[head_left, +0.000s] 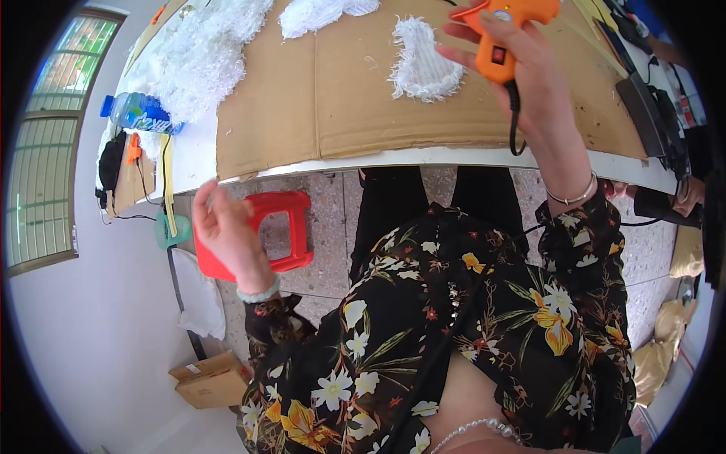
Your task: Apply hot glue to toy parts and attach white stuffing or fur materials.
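My right hand (538, 83) grips an orange hot glue gun (495, 68) above the far right of the table; a black cord leaves its handle, and its nozzle end is cut off by the picture's top edge. Some of that hand's fingers reach out to the left past the gun. Just left of it, a small white fringed fabric piece (428, 62) lies on the cardboard. My left hand (229, 233) is raised off the table's front edge, its fingers loosely bent and apart, with nothing visible in them.
Brown cardboard (302, 113) covers the white table. A fluffy white heap (200, 60) and a water bottle (144, 113) are at left; another white piece (321, 15) lies farther back. Below stands a red stool (302, 231). Another person's hand (688, 195) shows at far right.
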The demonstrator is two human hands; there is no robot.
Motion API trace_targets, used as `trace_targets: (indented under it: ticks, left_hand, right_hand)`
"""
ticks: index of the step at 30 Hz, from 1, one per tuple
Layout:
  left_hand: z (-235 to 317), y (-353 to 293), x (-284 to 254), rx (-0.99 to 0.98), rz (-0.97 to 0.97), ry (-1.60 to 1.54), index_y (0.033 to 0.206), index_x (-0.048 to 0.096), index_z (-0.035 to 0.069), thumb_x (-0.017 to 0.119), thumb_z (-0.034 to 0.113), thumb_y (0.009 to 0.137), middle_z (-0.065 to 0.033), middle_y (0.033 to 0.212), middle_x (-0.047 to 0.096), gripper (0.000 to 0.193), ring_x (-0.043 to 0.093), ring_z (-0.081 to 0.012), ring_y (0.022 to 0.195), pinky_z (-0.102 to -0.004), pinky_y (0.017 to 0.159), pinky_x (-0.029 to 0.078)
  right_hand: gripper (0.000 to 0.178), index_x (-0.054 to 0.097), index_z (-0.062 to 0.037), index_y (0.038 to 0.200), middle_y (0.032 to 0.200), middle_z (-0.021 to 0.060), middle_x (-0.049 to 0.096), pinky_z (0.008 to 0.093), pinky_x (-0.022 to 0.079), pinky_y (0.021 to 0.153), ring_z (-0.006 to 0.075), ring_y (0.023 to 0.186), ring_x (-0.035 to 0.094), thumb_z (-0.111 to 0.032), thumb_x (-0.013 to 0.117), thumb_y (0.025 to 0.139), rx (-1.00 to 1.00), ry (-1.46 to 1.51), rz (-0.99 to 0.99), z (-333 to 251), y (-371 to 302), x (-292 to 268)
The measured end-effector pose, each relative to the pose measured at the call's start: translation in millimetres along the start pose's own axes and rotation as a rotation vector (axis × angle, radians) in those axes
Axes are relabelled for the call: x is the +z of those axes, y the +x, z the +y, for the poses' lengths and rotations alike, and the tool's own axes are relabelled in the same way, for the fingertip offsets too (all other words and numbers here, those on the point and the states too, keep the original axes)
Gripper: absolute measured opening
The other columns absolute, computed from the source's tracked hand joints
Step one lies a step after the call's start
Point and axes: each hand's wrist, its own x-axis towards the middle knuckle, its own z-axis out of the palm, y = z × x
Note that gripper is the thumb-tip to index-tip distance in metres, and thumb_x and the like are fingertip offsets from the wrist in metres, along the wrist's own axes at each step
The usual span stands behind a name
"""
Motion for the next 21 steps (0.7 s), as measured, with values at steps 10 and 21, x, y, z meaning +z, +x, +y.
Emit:
trace_targets:
  ticks: [10, 21]
  left_hand:
    - [0.2, 2.6, 120.5, 0.002, -0.685, -0.319, 0.145, 0.023, 0.007, 0.052, -0.007, 0.088, -0.0023, 0.082, 0.054, 0.065, 0.055, -0.0105, 0.08, -0.0258, 0.082, 0.046]
    - [-5.8, 0.4, 127.4, -0.108, -0.588, -0.224, 0.127, 0.048, -0.003, 0.058, -0.001, 0.09, -0.0067, 0.078, 0.061, 0.039, 0.06, -0.0152, 0.072, -0.0302, 0.071, 0.053]
  right_hand:
    - [0.03, 0.045, 0.0021, 0.122, 0.115, 0.0207, 0.057, 0.047, 0.054, 0.086, 0.0254, 0.094, 0.063, -0.009, 0.044, 0.094, 0.13, -0.923, 0.732, -52.9, -21.3, 58.9]
    - [0.029, 0.05, 0.0033, 0.115, 0.109, 0.0148, 0.06, 0.0354, 0.056, 0.08, 0.0201, 0.088, 0.064, -0.014, 0.049, 0.093, 0.161, -1.043, 0.868, -66.0, -48.9, 61.4]
